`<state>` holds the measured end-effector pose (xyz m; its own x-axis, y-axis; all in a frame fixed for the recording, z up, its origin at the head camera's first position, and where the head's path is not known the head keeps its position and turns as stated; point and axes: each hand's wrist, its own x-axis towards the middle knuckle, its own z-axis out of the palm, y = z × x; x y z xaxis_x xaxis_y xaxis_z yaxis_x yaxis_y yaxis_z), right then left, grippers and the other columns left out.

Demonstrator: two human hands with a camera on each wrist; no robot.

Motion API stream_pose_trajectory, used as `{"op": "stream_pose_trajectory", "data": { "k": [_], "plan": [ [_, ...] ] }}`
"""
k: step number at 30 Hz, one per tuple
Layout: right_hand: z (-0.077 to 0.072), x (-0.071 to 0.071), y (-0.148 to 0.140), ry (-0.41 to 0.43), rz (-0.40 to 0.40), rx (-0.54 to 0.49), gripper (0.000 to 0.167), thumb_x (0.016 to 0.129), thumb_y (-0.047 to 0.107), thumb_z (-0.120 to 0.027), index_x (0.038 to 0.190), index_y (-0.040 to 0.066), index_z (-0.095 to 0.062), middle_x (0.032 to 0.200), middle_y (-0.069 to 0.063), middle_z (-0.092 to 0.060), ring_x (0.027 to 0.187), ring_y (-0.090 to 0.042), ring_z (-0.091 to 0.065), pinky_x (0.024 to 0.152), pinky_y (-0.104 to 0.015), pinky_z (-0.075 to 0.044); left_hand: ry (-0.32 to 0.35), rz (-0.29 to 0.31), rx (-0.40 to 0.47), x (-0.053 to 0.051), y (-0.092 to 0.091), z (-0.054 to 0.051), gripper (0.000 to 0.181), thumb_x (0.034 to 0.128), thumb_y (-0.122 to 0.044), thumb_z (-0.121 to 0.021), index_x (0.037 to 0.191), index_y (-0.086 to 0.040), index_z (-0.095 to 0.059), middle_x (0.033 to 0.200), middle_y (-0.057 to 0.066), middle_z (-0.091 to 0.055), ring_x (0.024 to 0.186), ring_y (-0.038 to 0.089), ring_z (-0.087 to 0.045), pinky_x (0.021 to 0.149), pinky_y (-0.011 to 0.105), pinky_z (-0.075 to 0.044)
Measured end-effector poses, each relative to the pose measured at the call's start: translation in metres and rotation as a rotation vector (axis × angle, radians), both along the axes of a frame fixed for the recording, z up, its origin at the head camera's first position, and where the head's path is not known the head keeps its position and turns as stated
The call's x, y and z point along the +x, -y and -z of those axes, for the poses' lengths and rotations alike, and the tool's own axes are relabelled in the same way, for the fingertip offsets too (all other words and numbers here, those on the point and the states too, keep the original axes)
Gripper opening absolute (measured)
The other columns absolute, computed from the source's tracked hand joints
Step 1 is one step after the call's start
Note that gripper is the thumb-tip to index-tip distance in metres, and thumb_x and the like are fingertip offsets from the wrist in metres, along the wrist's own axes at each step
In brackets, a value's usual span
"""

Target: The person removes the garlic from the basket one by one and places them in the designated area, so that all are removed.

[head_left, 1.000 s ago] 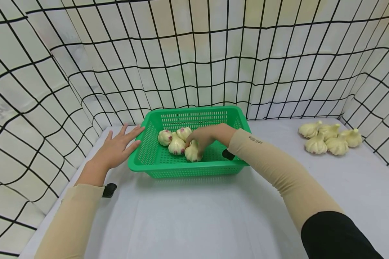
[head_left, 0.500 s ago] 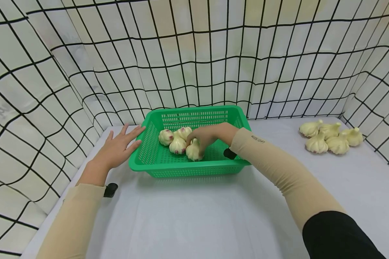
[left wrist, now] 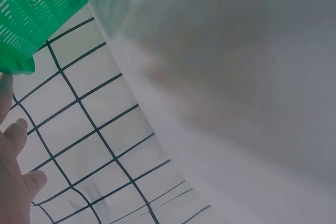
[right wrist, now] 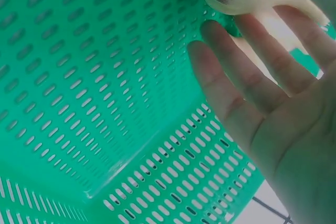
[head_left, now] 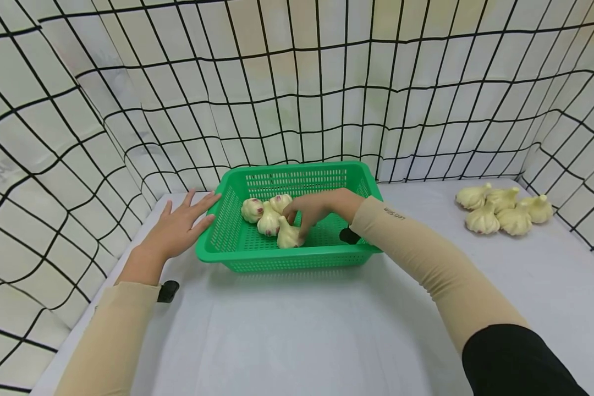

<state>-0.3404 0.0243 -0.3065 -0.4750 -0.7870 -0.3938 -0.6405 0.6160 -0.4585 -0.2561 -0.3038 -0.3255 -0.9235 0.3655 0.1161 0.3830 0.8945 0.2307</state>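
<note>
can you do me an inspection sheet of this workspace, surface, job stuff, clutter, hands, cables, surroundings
Surface: white, cloth-like tabletop, flat, with faint creases
Job's things: rectangular green perforated plastic basket holding four cream garlic bulbs, some with purple marks; five plain cream garlic bulbs clustered on the tabletop, right of the basket
Clutter: nothing seen
Left hand: left hand spread, fingertips at the basket's left rim
Right hand: right hand inside the basket, fingers at the nearest bulb; whether it grips cannot be told
Cables: nothing seen
Surroundings: black square-mesh net on three sides, pale backing behind it
</note>
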Motion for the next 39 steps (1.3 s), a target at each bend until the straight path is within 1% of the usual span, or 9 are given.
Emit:
{"op": "stream_pose_trajectory", "data": {
  "k": [4,7,14,18,22,27,32,34,39],
  "plan": [
    [0.003,0.002,0.004,0.029,0.001,0.033,0.06,0.089,0.023,-0.082,0.142,0.01,-0.056,0.142,-0.007,-0.055,0.126,-0.02,-0.053,0.087,-0.031,-0.057,-0.002,0.0,0.0,0.0,0.0,0.0,0.063,0.1105,-0.049,-0.035,0.164,-0.018,-0.026,0.168,0.012,-0.025,0.155,0.043,-0.004,0.117,0.069,0.007],
    [0.004,0.005,0.009,0.033,-0.003,0.057,0.058,0.091,0.023,-0.081,0.141,0.011,-0.055,0.143,-0.008,-0.052,0.124,-0.02,-0.054,0.085,-0.031,-0.057,-0.004,0.0,-0.001,0.0,0.0,0.0,0.063,0.1105,-0.049,-0.035,0.164,-0.018,-0.027,0.168,0.012,-0.025,0.155,0.043,-0.004,0.117,0.07,0.007],
    [0.002,0.009,0.014,0.026,-0.013,0.068,0.047,0.092,0.016,-0.078,0.134,0.012,-0.057,0.141,-0.007,-0.053,0.119,-0.017,-0.055,0.085,-0.031,-0.057,0.002,-0.001,0.0,-0.001,0.0,0.001,0.063,0.1105,-0.05,-0.035,0.165,-0.018,-0.026,0.168,0.012,-0.024,0.155,0.042,-0.002,0.117,0.07,0.007],
    [0.002,0.008,0.012,0.011,-0.004,0.058,0.048,0.09,0.019,-0.079,0.132,0.012,-0.058,0.138,-0.005,-0.053,0.114,-0.018,-0.057,0.084,-0.031,-0.057,-0.001,0.001,0.002,-0.001,0.0,0.001,0.063,0.1105,-0.05,-0.035,0.165,-0.018,-0.026,0.168,0.012,-0.024,0.155,0.042,-0.002,0.117,0.07,0.007],
    [0.001,0.005,0.007,-0.027,0.0,0.043,0.05,0.088,0.024,-0.082,0.132,0.014,-0.06,0.135,-0.002,-0.055,0.11,-0.016,-0.057,0.087,-0.03,-0.054,0.001,0.002,0.004,0.0,0.0,0.001,0.063,0.1104,-0.049,-0.036,0.165,-0.019,-0.026,0.168,0.011,-0.024,0.156,0.041,-0.002,0.117,0.07,0.007],
    [-0.006,0.003,-0.002,-0.016,0.017,0.017,0.055,0.087,0.024,-0.082,0.136,0.013,-0.06,0.135,-0.003,-0.057,0.111,-0.018,-0.057,0.093,-0.033,-0.051,0.004,-0.003,-0.005,-0.001,0.0,0.0,0.063,0.1102,-0.051,-0.035,0.165,-0.02,-0.025,0.168,0.012,-0.024,0.155,0.042,-0.003,0.117,0.07,0.007],
    [-0.015,0.003,-0.009,-0.068,0.02,0.013,0.067,0.088,0.028,-0.082,0.145,0.011,-0.053,0.139,-0.006,-0.057,0.123,-0.021,-0.053,0.1,-0.036,-0.049,0.006,-0.006,-0.005,0.0,0.0,0.0,0.063,0.1103,-0.05,-0.034,0.165,-0.019,-0.025,0.168,0.013,-0.024,0.155,0.043,-0.003,0.117,0.07,0.007],
    [-0.017,0.003,-0.013,-0.08,0.016,0.0,0.066,0.089,0.029,-0.082,0.145,0.011,-0.053,0.138,-0.006,-0.057,0.124,-0.021,-0.052,0.1,-0.036,-0.049,0.008,-0.004,-0.005,0.0,0.0,0.001,0.064,0.1103,-0.05,-0.034,0.165,-0.019,-0.025,0.168,0.013,-0.024,0.155,0.043,-0.002,0.117,0.07,0.007],
    [-0.023,0.01,-0.024,-0.076,0.025,-0.072,0.059,0.089,0.028,-0.083,0.139,0.011,-0.057,0.132,-0.005,-0.06,0.116,-0.022,-0.056,0.096,-0.036,-0.05,0.0,-0.002,-0.013,0.0,0.001,0.001,0.064,0.1102,-0.051,-0.034,0.165,-0.019,-0.025,0.167,0.013,-0.025,0.155,0.043,-0.002,0.117,0.071,0.007]
  ]
}}
